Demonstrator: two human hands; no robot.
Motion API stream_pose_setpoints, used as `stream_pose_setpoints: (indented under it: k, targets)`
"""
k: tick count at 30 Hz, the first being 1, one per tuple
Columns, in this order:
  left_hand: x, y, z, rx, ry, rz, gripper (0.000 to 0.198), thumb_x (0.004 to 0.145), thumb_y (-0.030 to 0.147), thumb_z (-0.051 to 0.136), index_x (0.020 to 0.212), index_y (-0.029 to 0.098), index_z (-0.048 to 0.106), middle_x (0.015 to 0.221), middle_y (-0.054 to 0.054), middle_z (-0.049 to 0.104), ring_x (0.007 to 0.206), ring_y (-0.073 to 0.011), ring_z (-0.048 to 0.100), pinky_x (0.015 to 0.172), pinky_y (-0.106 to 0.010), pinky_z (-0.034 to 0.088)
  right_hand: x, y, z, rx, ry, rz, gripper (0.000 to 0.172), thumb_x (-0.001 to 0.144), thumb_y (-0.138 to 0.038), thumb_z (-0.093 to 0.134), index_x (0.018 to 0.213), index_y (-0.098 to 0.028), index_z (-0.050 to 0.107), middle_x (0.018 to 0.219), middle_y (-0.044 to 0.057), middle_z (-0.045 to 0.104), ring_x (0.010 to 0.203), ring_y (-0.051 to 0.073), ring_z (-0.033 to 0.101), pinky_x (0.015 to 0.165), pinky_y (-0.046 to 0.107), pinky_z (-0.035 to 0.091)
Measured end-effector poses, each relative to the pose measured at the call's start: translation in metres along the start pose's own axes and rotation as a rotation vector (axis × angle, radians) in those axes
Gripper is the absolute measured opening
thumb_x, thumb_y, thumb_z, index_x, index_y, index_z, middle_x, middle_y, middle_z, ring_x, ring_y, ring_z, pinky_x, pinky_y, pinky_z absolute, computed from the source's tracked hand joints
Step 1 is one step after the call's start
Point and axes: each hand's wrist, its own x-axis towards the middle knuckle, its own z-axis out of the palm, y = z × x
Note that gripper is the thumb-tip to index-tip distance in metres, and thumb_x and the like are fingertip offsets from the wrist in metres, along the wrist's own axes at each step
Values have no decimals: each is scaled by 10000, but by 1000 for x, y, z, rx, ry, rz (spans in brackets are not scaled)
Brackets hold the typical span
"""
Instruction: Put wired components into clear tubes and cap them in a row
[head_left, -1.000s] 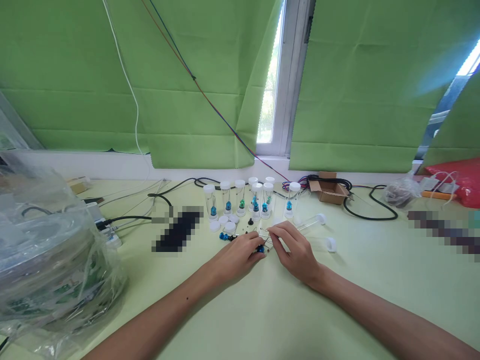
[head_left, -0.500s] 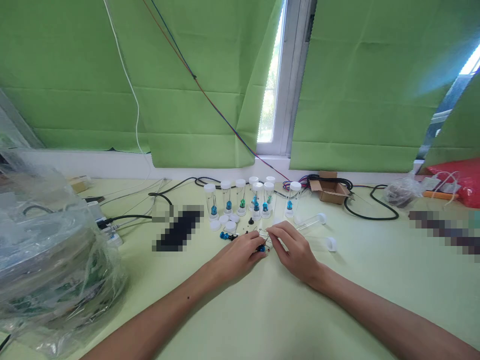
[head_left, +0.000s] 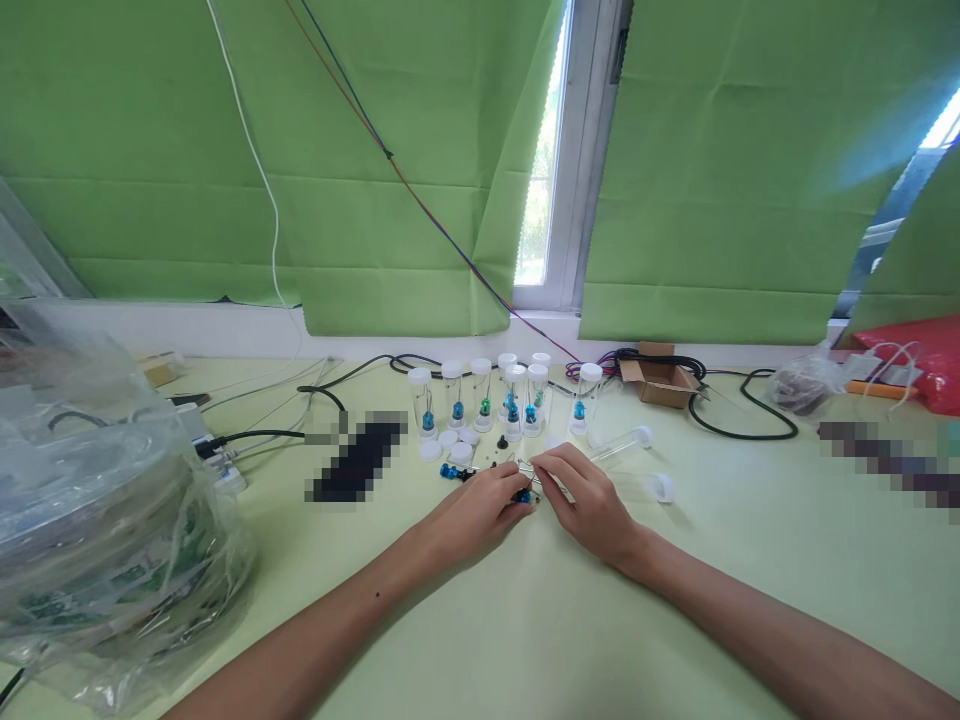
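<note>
Pale green tabletop [head_left: 525, 620] under green curtains [head_left: 375, 200], daylight slipping through the window gap. Down at the grip: my left hand [head_left: 480, 510] has its fingertips closed on a small blue part [head_left: 521, 496], pinning it low against the table, I'd say so it can't roll. My right hand [head_left: 589, 495] sits just beside it, thumb and forefinger drawn together at the thin wire legs [head_left: 534, 474] that stick out of that part. It's too small to tell whether I'm truly clamped on them or only touching. Both wrists rest on the surface, which looks like bracing for fine work.

Moving outward: another blue part [head_left: 448, 471] lies loose just left of my knuckles, with a cluster of white caps [head_left: 452, 446] near it, all within easy reach. Behind them stands a row of capped vials [head_left: 480, 396], upright, each with a coloured piece inside. An empty tube [head_left: 622, 442] lies on its side to my right, its cap [head_left: 662, 487] apart from it. Farther off sit a cardboard box [head_left: 658, 380], black cables [head_left: 742, 415], and a plastic-wrapped stack [head_left: 97, 530] at far left.
</note>
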Motion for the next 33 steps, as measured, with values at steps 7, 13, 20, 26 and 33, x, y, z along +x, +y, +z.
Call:
stream_pose_setpoints:
  k: [7, 13, 20, 26, 33]
  targets:
    - [-1, 3, -1, -34, 12, -12, 165, 935, 276, 481, 832, 190, 578, 895, -41, 587, 794, -181, 574, 674, -294, 437, 0, 1, 1, -6, -20, 14, 229, 950, -96, 456, 1111, -217, 564, 927, 74, 631, 863, 198, 596, 742, 346, 520]
    - [0, 6, -2, -55, 44, -25, 185, 925, 274, 483, 784, 185, 565, 831, -33, 573, 755, -172, 547, 638, -284, 417, 0, 2, 0, -26, -43, 31, 221, 954, -109, 458, 1127, -217, 541, 910, 67, 622, 841, 199, 590, 731, 348, 510]
    - [2, 4, -6, -24, 172, -68, 174, 930, 288, 477, 834, 181, 576, 797, -27, 554, 711, -164, 524, 594, -278, 382, 1, 1, -2, -32, 14, 73, 362, 944, -117, 475, 1291, -206, 423, 873, 44, 614, 799, 190, 589, 751, 352, 500]
    - [6, -2, -11, -2, 372, -126, 194, 949, 308, 458, 870, 187, 587, 849, -30, 567, 687, -150, 516, 630, -287, 418, 3, 4, -2, -128, -97, 108, 149, 939, -114, 461, 1009, -193, 566, 879, 70, 620, 823, 211, 565, 736, 359, 474]
    - [7, -6, -10, -75, 462, -150, 182, 947, 313, 460, 896, 197, 591, 866, -29, 594, 677, -138, 543, 584, -261, 455, -1, 13, 1, -232, -324, 156, 135, 906, -94, 502, 903, -172, 613, 852, 75, 621, 832, 219, 541, 769, 373, 463]
